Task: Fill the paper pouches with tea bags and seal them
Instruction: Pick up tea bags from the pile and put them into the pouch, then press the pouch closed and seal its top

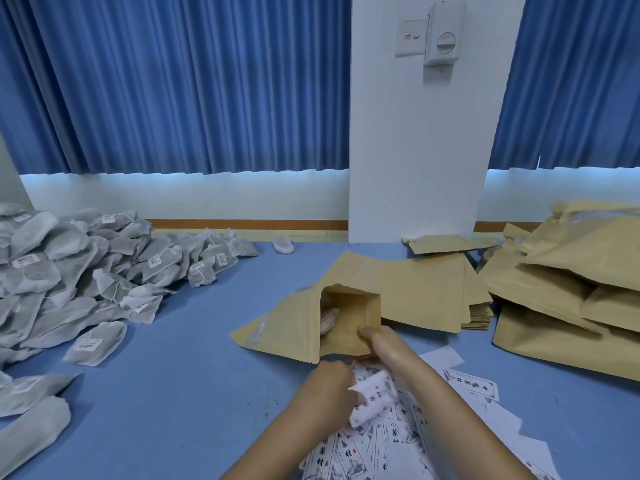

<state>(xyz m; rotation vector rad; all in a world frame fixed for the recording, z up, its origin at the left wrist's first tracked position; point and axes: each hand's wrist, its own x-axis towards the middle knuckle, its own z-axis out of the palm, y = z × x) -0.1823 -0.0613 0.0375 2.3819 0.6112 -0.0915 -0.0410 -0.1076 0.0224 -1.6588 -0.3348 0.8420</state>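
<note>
The open kraft pouch (pixel 294 329) lies on its side, one tea bag (pixel 327 320) showing inside. The right hand (pixel 382 344) pinches its lip. Just before it, the left hand (pixel 329 388) pinches a curled printed slip (pixel 372 398). Left of the pouch sprawls a tea-bag heap (pixel 79 265), uncountable. Behind it are flat pouches (pixel 426 289), and to its right filled pouches (pixel 571 289). The slips' Chinese characters are blurred.
</note>
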